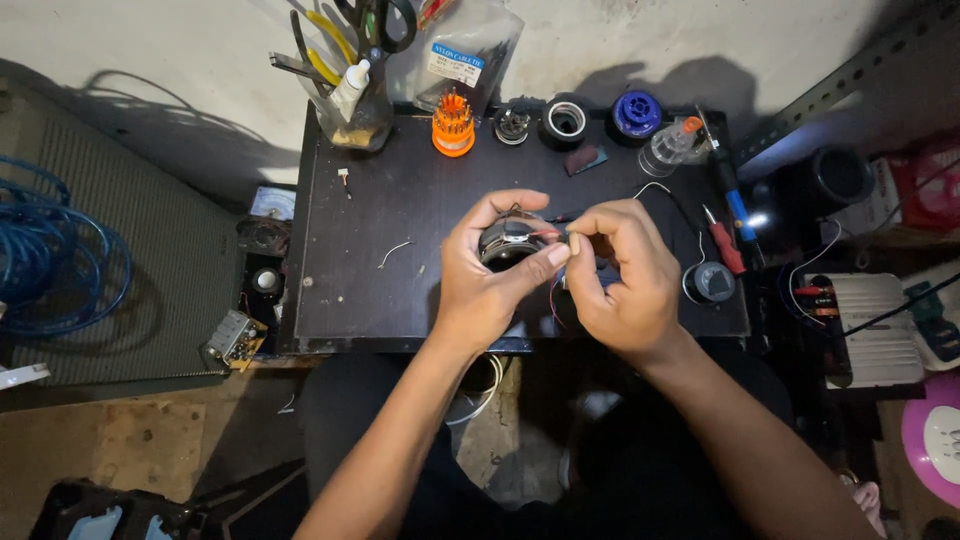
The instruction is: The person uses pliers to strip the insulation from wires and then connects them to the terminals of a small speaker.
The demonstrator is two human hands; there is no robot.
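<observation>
My left hand [487,270] cups a small round speaker [508,241] with a metal back, held above the dark work board [380,260]. Thin red and black wires [553,300] run from the speaker. My right hand [620,275] pinches the wire ends right beside the speaker, fingertips touching those of my left hand. Both hands hover over the middle of the board.
Along the board's far edge stand a jar of pliers and scissors [352,90], an orange screwdriver-bit holder [453,124], black tape roll [565,121], blue spool [635,114]. A soldering iron [732,200] and round black part [712,281] lie right. Blue cable coil [50,260] lies left.
</observation>
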